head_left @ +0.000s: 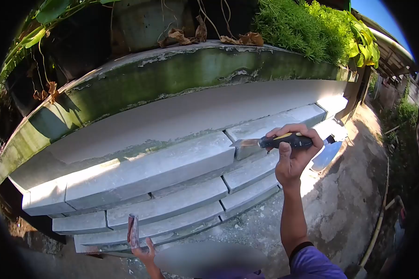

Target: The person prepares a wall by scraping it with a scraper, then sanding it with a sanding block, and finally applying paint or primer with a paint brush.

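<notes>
My right hand (293,160) is closed around the black and yellow handle of a scraper (247,142). Its metal blade points left, with the tip right at the gap between two grey slabs of the upper row. One is the long slab (158,169) on the left, the other the slab (284,120) on the right. Low in the view, my left hand (146,253) grips a narrow, flat reddish-brown piece (133,230) dusted with white, held upright in front of the lower slabs. Its exact kind I cannot tell.
Stepped rows of slabs (191,197) run below a mossy concrete ledge (172,76). Potted plants (298,28) and dry leaves top the ledge. A blue container (327,156) stands beyond my right hand. Rough concrete ground (340,200) lies right, with a pipe (381,218) along it.
</notes>
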{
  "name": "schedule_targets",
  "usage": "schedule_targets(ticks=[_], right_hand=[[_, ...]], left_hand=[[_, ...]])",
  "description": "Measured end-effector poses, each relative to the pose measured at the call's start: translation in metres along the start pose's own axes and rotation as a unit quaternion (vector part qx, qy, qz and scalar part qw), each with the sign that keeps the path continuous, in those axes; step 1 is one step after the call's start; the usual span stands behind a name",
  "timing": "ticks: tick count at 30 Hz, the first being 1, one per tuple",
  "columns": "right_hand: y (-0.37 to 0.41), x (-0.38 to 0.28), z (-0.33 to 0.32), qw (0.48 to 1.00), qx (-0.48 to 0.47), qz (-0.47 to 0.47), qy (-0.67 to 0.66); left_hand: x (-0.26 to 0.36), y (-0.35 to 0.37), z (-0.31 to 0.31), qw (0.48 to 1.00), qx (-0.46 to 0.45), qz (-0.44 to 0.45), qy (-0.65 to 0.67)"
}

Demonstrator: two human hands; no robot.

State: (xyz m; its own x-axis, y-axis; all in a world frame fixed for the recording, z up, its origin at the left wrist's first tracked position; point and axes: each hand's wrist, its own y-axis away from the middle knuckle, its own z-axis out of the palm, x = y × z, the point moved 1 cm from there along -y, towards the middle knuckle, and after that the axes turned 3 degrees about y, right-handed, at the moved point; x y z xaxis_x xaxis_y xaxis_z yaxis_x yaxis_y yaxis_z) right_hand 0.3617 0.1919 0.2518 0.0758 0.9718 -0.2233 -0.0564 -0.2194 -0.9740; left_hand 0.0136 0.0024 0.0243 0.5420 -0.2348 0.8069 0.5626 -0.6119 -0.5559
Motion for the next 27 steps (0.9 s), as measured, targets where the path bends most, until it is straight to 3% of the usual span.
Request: schedule_targets(ticks=[3,5,6,9,10,13,14,18,21,22,25,27], right_hand=[[-0.010,0.048,0.045,1.000,0.014,0.000,-0.018],[-0.009,0.082,0.071,0.984,-0.099,0.066,0.129],[-0.007,0.090,0.081,0.992,-0.069,0.060,0.092],[-0.012,0.075,0.073,0.997,-0.025,0.020,0.064],[-0.014,0.077,0.076,0.997,0.024,-0.059,0.037],[-0.011,0.107,0.083,0.980,-0.055,-0.047,0.183],[-0.022,0.093,0.078,0.969,-0.112,-0.004,0.221],[-0.018,0.084,0.076,1.000,0.028,-0.004,0.011],[-0.023,0.088,0.088,0.986,-0.060,-0.109,0.113],[-0.025,0.082,0.087,0.979,-0.113,-0.069,0.153],[-0.018,0.093,0.087,0.990,-0.009,-0.103,0.091],[-0.015,0.095,0.096,0.983,-0.039,-0.059,0.172]], left_hand=[[0.005,0.012,-0.001,1.000,0.003,0.010,-0.006],[0.003,0.032,-0.003,0.999,0.003,-0.005,-0.031],[0.003,0.041,-0.005,0.999,0.002,-0.017,-0.049],[0.005,0.053,-0.009,0.996,-0.004,-0.040,-0.078],[0.007,0.056,-0.012,0.996,-0.007,-0.043,-0.080],[0.009,0.060,-0.016,0.996,-0.006,-0.049,-0.080],[0.009,0.060,-0.017,0.996,-0.003,-0.050,-0.079],[0.014,0.062,-0.025,0.995,0.006,-0.053,-0.079],[0.018,0.061,-0.026,0.996,0.011,-0.049,-0.071],[0.020,0.061,-0.025,0.997,0.010,-0.044,-0.067],[0.028,0.053,-0.020,0.999,0.006,-0.026,-0.048],[0.033,0.046,-0.015,0.999,0.006,-0.010,-0.036]])
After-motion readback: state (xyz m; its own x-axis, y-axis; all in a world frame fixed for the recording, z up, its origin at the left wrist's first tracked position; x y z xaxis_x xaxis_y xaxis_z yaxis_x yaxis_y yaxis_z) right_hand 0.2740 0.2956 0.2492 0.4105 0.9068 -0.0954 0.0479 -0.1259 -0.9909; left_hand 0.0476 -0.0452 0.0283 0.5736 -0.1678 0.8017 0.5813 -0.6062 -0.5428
